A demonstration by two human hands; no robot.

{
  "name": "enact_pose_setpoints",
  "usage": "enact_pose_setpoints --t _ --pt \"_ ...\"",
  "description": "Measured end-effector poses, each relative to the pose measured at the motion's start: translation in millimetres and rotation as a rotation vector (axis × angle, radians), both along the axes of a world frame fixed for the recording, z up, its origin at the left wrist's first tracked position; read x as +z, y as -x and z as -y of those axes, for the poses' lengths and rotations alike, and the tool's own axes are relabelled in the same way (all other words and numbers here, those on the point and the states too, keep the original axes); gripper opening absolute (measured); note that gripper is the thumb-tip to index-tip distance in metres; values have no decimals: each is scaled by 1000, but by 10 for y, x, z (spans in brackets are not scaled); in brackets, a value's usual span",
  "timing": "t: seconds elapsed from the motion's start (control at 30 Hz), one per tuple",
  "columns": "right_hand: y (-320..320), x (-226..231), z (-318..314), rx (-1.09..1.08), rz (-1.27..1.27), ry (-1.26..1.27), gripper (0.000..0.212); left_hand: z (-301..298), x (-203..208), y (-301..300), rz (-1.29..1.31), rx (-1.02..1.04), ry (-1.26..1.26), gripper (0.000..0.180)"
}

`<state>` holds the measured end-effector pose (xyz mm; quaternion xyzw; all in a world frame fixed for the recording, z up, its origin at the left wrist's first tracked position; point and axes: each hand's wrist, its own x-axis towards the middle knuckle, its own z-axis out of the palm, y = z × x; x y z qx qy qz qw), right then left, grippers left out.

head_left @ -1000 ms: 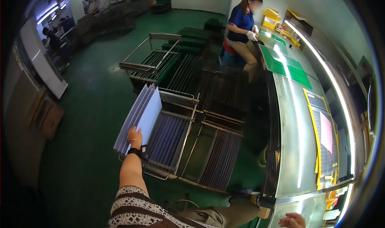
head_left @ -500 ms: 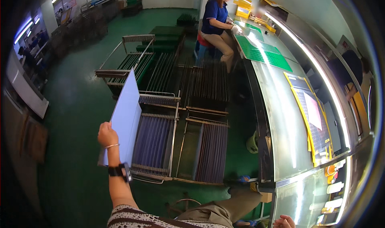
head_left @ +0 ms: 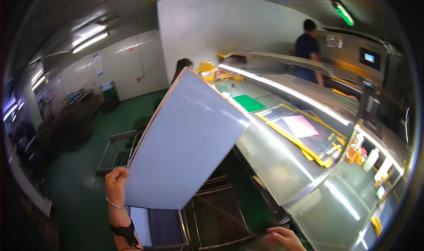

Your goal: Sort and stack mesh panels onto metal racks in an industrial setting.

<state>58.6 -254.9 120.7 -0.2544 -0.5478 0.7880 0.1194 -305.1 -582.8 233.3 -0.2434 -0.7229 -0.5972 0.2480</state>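
Green floor (head_left: 75,207) running away under bright tube lights, a pale wall (head_left: 247,30) at the back, and along my right a long metal bench (head_left: 274,162) shining under its strip lamp (head_left: 287,92). And here's the big one, right in front of me: a flat, rectangular blue-grey panel (head_left: 185,136) with a thin brownish edge, tilted up in the air, filling the middle of my view! My left hand (head_left: 116,175) has it, fingers curled tight at its left edge, low down. My right hand (head_left: 285,238) is down by the near edge of the bench, blurred, fingers spread loosely, nothing in them that I can see.

Below the panel sits a metal rack (head_left: 185,233) with a pale sheet and dark slats showing, and a second, dark slatted rack (head_left: 221,215) right beside it. So where do we stand? I'd call the lift done: this panel looks clear of the slots, though whether its bottom edge brushes the rack I can't tell. Setting it down is not done; it's up on one hand alone. Over on the bench, a pink sheet (head_left: 300,126) rests on a dark, yellow-edged flat frame (head_left: 324,147), with a bright green board (head_left: 248,103) farther back.
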Motion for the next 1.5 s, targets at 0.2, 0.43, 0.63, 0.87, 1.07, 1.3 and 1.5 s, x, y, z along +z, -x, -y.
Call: enact_pose_setpoints --t 0.2,0.43,0.63,0.87,1.07,1.3,1.5 --pt "42 -503 -320 -7 -217 -206 58 -1079 122 -154 166 -480 64 15" --pt "-110 -483 -264 -151 -322 -241 72 -2302 -307 -464 362 -1042 -77 18" --pt "-701 -466 -617 -647 -517 -372 69 -3254 -873 -1043 551 -1185 -251 18" --pt "-1797 272 -1422 -1151 362 -1140 36 -3746 -2079 -2546 492 -1197 86 23" --pt "-2551 369 -2136 -848 528 -778 31 -3402 -2330 -3432 1443 -1964 679 43" --pt "-2625 -276 -2476 -627 667 -678 32 -3303 -2322 -3723 1523 -2028 912 56" --pt "-2864 -27 -2120 -875 435 -832 37 -3459 -2604 -3617 1326 -1968 1158 61"
